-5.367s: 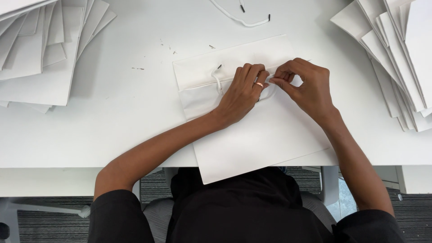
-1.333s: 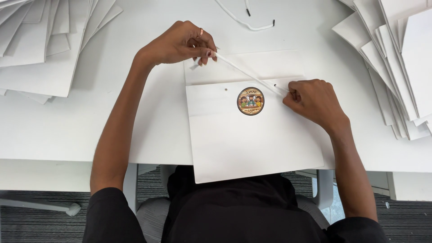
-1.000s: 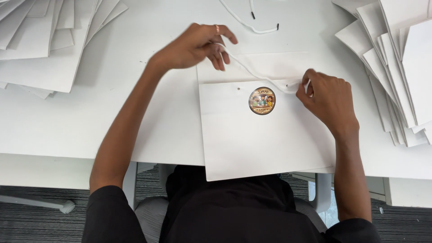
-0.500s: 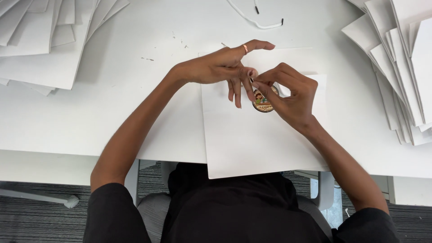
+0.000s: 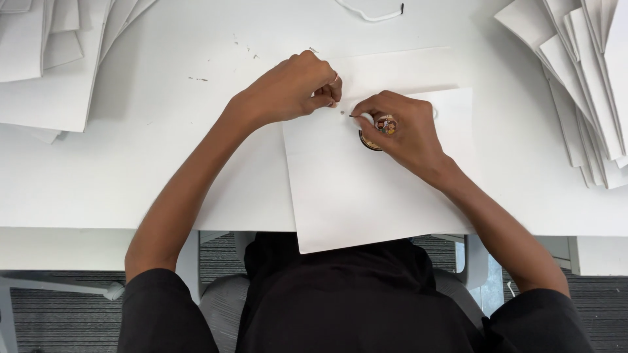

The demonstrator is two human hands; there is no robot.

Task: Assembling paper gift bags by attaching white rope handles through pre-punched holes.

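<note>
Threading white cord tip toward small punched hole near top of flat white paper bag, lying on table edge w/ bottom overhanging. Right hand grip is pinching cord just behind tip, partly covering round sticker. Left hand is sitting curled at bag's top left, fingertips together; can't tell if holding anything. Best approach imo: keeping pinch close to tip, bag pinned flat beside hole.

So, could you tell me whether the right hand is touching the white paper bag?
Touching: the head view shows the right hand resting on the white paper bag.
</note>
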